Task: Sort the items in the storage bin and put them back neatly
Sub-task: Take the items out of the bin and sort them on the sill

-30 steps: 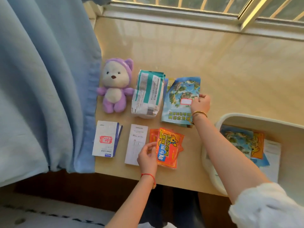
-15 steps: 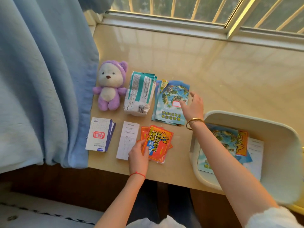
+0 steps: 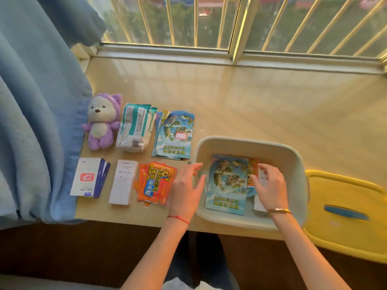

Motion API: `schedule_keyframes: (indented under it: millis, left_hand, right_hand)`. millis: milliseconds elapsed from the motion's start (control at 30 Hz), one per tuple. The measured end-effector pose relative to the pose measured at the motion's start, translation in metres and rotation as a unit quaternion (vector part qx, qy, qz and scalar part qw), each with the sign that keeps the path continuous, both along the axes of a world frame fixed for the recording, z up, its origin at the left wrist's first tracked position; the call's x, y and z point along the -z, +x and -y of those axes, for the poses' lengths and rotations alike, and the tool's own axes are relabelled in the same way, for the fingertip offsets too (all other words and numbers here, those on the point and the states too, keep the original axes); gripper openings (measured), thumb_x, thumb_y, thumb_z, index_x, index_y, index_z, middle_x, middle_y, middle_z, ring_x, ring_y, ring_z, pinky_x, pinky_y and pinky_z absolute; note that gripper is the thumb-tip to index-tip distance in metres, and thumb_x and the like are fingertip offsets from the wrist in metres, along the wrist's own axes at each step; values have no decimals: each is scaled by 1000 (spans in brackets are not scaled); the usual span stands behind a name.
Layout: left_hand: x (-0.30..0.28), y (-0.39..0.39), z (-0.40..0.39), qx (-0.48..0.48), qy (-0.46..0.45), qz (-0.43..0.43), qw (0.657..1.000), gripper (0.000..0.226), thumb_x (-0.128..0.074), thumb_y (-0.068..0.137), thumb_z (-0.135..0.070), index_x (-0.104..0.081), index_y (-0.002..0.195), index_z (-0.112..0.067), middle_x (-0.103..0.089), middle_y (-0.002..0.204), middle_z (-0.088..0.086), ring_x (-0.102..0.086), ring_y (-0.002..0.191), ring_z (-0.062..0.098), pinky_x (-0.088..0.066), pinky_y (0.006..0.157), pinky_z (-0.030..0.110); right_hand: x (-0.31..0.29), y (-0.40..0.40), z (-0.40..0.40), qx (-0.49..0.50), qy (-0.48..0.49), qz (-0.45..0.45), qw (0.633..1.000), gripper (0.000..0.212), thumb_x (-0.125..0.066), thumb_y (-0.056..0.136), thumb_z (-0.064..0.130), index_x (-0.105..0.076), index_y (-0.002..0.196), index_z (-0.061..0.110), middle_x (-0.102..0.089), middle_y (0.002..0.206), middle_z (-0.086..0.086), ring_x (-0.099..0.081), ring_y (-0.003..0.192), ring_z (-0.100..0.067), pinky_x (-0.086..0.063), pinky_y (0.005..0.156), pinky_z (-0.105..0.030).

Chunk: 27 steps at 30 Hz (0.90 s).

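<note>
Both hands moved to storage bin (image 3: 247, 143): right hand (image 3: 270, 185) pinches orange packet (image 3: 252, 170) (inside), left hand (image 3: 186, 187) relaxed at rim.

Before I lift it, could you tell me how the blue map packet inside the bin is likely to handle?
The blue map packet looks thin and flat, so probably light and floppy, sagging if held by one edge. Its surface seems glossy, perhaps slippery. It lies flat in the bin, so the edge may be hard to catch.

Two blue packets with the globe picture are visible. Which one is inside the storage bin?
The blue globe packet between the two hands, lying flat in the cream storage bin. The other blue globe packet lies outside on the table, beside the white pouch.
</note>
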<state>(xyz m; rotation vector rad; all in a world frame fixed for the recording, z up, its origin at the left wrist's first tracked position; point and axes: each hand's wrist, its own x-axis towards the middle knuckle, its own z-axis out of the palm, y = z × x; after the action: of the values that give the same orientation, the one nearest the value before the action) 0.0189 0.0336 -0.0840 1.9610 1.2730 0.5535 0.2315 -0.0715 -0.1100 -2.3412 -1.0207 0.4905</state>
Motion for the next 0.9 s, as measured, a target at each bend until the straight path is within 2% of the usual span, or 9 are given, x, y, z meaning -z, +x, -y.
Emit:
schedule_keyframes:
  millis: [133,300,400,500,567,767,900]
  left_hand:
    - [29,48,13,58,-85,-60,993,41,-64,88,-26,-52,128,-23,-58,121,-8,-56,107,8,-46,96,25]
    - [75,81,12,33,-183,-153,970,50,-67,86,-25,-50,132,-13,-55,129,5,-53,120,21,-42,102,33]
    - [92,89,11,-10,-211,-205,956,51,-67,87,-27,-49,131,-9,-55,127,13,-53,118,28,-43,97,37]
    - [105,92,12,-38,-233,-245,940,51,-68,85,-29,-49,127,-5,-53,123,16,-54,113,32,-45,90,39]
    - [112,92,13,-49,-236,-261,935,55,-71,83,-26,-48,128,-5,-50,125,16,-53,113,34,-45,92,40]
    - [127,94,14,-96,-236,-230,939,64,-81,71,-16,-46,123,-7,-54,121,15,-53,113,32,-45,95,44]
    - [132,96,12,-136,-272,-183,935,58,-82,69,-16,-50,116,-9,-62,108,12,-59,102,30,-50,87,39]
  right_hand:
    - [30,32,24,16,-99,-26,995,40,-66,85,23,-56,121,8,-57,120,-11,-50,114,-27,-39,100,-37]
    - [55,50,15,15,-155,-77,985,46,-62,88,23,-50,129,6,-50,129,-14,-46,121,-29,-36,105,-38]
    - [70,55,0,27,-157,-96,982,46,-63,86,24,-50,127,7,-48,125,-15,-46,117,-32,-38,103,-40]
    - [83,57,-16,26,-185,-62,980,39,-61,87,27,-52,118,4,-47,118,-19,-46,110,-37,-39,97,-44]
    - [87,58,-24,38,-206,-42,977,39,-59,88,30,-52,117,4,-44,119,-20,-44,111,-38,-38,97,-44]
    - [97,61,-36,55,-236,-16,970,36,-61,87,32,-58,113,8,-43,116,-18,-45,109,-36,-42,92,-42]
    - [95,60,-32,83,-162,-62,981,27,-64,85,24,-60,108,10,-46,114,-15,-49,104,-33,-43,86,-37]
